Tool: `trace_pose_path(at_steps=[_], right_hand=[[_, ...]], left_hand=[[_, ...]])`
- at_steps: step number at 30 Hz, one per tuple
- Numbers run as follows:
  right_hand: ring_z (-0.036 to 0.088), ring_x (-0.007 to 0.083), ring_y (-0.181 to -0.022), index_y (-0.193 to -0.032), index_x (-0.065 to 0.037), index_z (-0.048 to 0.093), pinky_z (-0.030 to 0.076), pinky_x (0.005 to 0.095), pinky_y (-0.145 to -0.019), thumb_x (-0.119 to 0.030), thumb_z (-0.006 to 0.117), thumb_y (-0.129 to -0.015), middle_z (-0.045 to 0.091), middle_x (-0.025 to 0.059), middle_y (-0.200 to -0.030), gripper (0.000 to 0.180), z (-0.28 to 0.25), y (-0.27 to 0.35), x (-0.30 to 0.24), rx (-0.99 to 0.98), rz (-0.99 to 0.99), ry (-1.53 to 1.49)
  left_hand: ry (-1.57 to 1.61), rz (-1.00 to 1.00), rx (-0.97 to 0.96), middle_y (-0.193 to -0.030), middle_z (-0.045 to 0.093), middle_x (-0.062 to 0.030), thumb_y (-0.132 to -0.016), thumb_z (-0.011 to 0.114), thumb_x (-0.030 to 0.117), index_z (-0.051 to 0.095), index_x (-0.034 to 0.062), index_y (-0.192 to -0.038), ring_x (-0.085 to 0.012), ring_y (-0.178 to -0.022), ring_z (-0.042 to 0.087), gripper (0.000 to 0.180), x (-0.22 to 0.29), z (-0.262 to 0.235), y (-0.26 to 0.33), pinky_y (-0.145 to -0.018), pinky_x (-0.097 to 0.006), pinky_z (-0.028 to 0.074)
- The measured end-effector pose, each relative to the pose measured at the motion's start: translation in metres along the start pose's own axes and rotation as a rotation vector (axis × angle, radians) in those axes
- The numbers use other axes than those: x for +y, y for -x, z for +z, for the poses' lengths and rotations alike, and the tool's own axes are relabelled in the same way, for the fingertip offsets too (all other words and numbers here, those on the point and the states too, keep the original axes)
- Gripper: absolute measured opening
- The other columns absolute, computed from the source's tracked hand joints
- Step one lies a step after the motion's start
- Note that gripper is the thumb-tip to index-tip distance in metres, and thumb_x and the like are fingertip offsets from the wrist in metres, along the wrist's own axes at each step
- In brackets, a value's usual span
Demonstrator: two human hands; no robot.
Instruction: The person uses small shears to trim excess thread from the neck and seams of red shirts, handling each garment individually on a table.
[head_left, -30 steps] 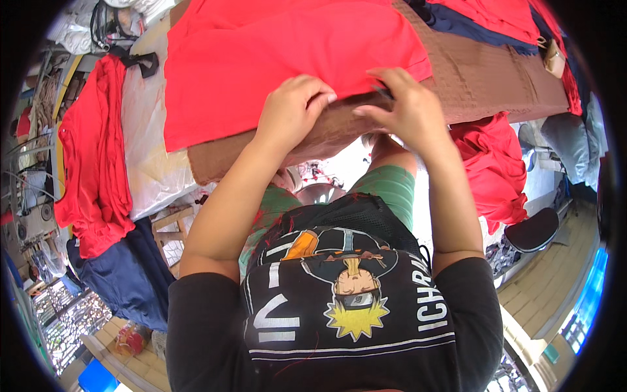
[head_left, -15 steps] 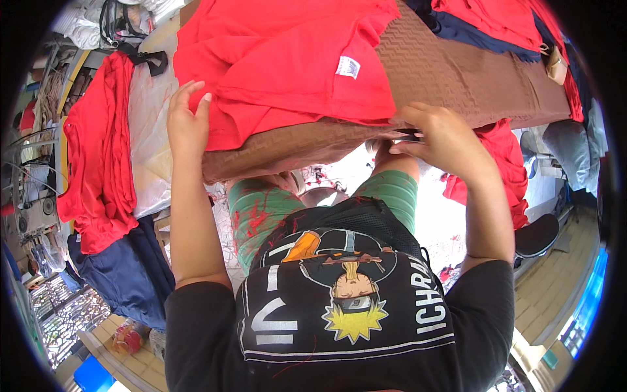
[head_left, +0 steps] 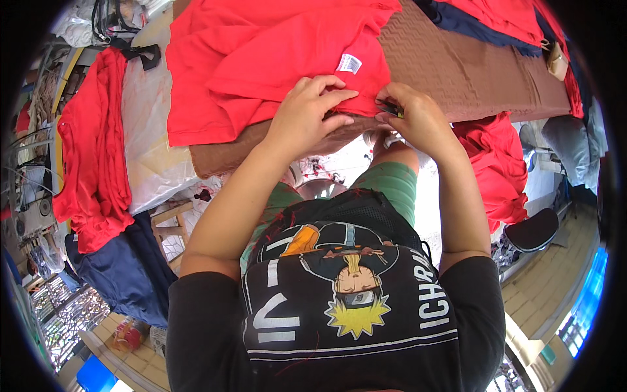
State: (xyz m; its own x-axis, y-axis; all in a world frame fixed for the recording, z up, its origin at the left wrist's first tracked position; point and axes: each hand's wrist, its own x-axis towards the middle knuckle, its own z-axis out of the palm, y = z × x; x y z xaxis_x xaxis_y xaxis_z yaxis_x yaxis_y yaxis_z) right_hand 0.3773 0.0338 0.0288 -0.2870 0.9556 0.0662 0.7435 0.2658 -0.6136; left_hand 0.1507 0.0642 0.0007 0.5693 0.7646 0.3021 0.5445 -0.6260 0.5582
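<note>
A red garment (head_left: 261, 59) with a small white label (head_left: 349, 63) lies spread over the brown-covered table (head_left: 470, 72) in front of me. My left hand (head_left: 305, 112) rests at the garment's near edge, below the label. Its fingers reach right across the cloth, the thumb apart from them. Close by, at the near right corner of the garment, my right hand (head_left: 418, 117) is closed round a small dark tool (head_left: 390, 108) that looks like thread snips. The fingers hide most of the tool.
More red garments hang or lie at the left (head_left: 95, 150), beside navy cloth (head_left: 117, 274). A red bundle (head_left: 493, 163) hangs at the right below the table edge. Red and navy clothes (head_left: 496, 26) lie at the far right. A black padded seat (head_left: 532, 230) stands low at the right.
My left hand has moved right, from the garment's left side to near its right corner. My right hand has shifted slightly left and away from me with the snips. The garment has shifted slightly left.
</note>
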Motion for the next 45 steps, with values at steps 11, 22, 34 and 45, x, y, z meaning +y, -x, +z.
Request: trace_pose_path(at_steps=[11, 22, 34, 45], right_hand=[[0.064, 0.0250, -0.085, -0.105, 0.000, 0.061, 0.049, 0.0335, -0.078, -0.009, 0.073, -0.079, 0.065, 0.0144, -0.094, 0.031, -0.003, 0.003, 0.015, -0.037, -0.008, -0.077], [0.066, 0.0316, -0.085, -0.100, -0.001, 0.063, 0.050, 0.0382, -0.075, -0.014, 0.069, -0.082, 0.067, 0.0191, -0.096, 0.023, -0.001, -0.001, -0.028, 0.196, 0.021, -0.197], [0.068, 0.0249, -0.080, -0.095, 0.000, 0.066, 0.052, 0.0349, -0.073, -0.011, 0.070, -0.082, 0.070, 0.0156, -0.088, 0.018, 0.043, -0.007, -0.007, 0.213, 0.171, -0.401], [0.068, 0.0265, -0.086, -0.100, -0.002, 0.065, 0.051, 0.0355, -0.077, -0.013, 0.070, -0.082, 0.070, 0.0148, -0.091, 0.022, 0.031, -0.007, -0.015, 0.108, 0.179, -0.320]], left_hand=[[0.109, 0.103, -0.157, -0.109, 0.065, -0.0047, -0.081, 0.070, 0.013, 0.071, 0.0057, -0.087, -0.0187, -0.097, 0.059, 0.010, -0.009, -0.045, 0.009, -0.087, -0.031, 0.046], [0.135, -0.084, 0.145, -0.111, 0.067, -0.0118, -0.077, 0.077, 0.018, 0.070, 0.0035, -0.103, -0.0218, -0.103, 0.064, 0.030, 0.007, -0.012, 0.009, -0.089, -0.032, 0.050], [0.233, -0.272, 0.105, -0.095, 0.071, -0.0087, -0.082, 0.072, 0.017, 0.072, 0.0021, -0.097, -0.0186, -0.084, 0.067, 0.022, -0.003, 0.005, -0.004, -0.077, -0.030, 0.052], [0.383, -0.487, 0.033, -0.083, 0.070, -0.0045, -0.091, 0.065, 0.020, 0.068, 0.0005, -0.097, -0.0084, -0.078, 0.062, 0.021, -0.003, 0.003, -0.012, -0.073, -0.025, 0.049]])
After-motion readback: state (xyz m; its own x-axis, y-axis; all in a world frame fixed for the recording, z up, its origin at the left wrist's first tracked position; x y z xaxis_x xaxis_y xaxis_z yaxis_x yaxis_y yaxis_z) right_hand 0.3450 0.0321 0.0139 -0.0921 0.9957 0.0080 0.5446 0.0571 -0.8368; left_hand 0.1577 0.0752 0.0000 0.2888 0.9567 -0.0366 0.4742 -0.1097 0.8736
